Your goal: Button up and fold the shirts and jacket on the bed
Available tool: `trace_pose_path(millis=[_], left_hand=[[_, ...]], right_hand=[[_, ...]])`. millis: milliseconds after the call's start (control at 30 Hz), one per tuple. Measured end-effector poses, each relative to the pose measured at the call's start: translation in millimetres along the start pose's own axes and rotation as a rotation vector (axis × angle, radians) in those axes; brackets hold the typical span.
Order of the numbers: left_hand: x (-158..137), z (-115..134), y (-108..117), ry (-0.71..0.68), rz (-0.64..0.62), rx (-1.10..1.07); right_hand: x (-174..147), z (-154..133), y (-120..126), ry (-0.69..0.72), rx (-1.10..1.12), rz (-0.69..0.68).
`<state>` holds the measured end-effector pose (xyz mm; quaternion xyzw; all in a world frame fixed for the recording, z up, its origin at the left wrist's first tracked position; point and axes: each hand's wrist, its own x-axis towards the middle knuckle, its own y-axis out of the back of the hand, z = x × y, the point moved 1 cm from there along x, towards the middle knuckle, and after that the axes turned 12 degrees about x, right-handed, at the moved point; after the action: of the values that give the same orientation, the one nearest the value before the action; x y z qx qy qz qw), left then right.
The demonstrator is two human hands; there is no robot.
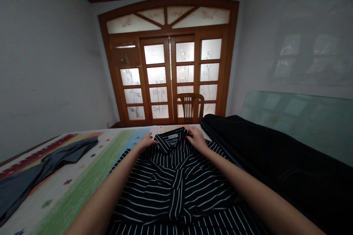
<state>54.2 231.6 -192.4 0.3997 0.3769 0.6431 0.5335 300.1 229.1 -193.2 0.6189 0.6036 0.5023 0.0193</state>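
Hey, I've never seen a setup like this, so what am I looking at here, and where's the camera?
There's no machine here. One camera, worn on a person's head, looks forward and down, so the two bare arms reaching in are the wearer's own. The left hand and right hand are at either side of the collar of a dark striped garment; how firmly they grip it is hard to tell. The garment lies on a colourful patterned cover. Gray cloth lies to the left, and black cloth to the right. Beyond are a wooden chair and glass-paned doors.
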Motion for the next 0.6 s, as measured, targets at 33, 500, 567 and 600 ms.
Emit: trace_pose_path(millis=[33, 500, 567, 600], left_hand=[[-3, -1, 5, -0.031, -0.026, -0.002], [-35, 15, 38, -0.363, 0.242, 0.299], [-52, 15, 36, -0.498, 0.216, 0.364], [-61, 13, 35, -0.602, 0.183, 0.421]], right_hand=[[-4, -2, 2, 0.04, -0.007, 0.003], [-21, -11, 16, 0.241, -0.199, -0.059], [-34, -11, 19, 0.283, -0.228, -0.14], [-42, -11, 21, 0.305, -0.241, -0.184]])
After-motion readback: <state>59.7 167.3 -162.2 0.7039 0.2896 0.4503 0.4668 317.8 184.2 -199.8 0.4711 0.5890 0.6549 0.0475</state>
